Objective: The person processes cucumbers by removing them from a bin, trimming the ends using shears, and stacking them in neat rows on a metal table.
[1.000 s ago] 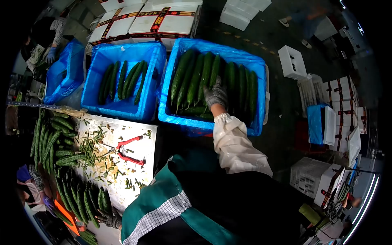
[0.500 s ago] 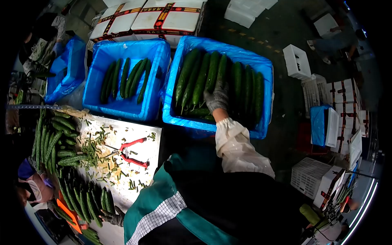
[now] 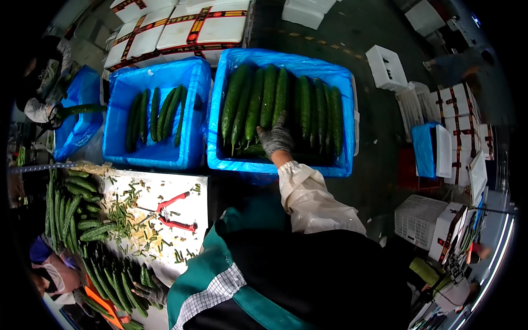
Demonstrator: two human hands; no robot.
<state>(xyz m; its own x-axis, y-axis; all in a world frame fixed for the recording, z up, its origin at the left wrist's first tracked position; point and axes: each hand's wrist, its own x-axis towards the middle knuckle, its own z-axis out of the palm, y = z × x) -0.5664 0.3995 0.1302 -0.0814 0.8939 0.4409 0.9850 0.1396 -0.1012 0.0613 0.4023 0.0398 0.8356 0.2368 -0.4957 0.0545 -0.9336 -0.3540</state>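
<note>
My right hand [image 3: 276, 138], in a grey knit glove, rests over the near part of a blue-lined box [image 3: 280, 166]. Its thumb and fingers are apart, touching or just above the lower ends of the long green cucumbers [image 3: 254, 107] lined up there. Whether it presses on them is hard to see. My left hand [image 3: 154, 292], also gloved, is low at the left beside a row of cucumbers [image 3: 113, 280] on the table. Its fingers look spread, with nothing visible held. Red-handled pruning shears [image 3: 168, 212] lie open on the white tabletop [image 3: 195, 192] among cut stem bits.
A second blue-lined box [image 3: 151, 159] holds several cucumbers. Farther left, a co-worker's gloved hand [image 3: 55, 116] holds a cucumber over another blue-lined box [image 3: 82, 129]. Another person [image 3: 58, 269] is at the table's left edge. Taped foam boxes [image 3: 203, 27] stand behind.
My right hand has come off the cucumber it was on, drawn back towards me, and its fingers have spread. The view has shifted slightly. At left, the co-worker's cucumber now extends over the box.
</note>
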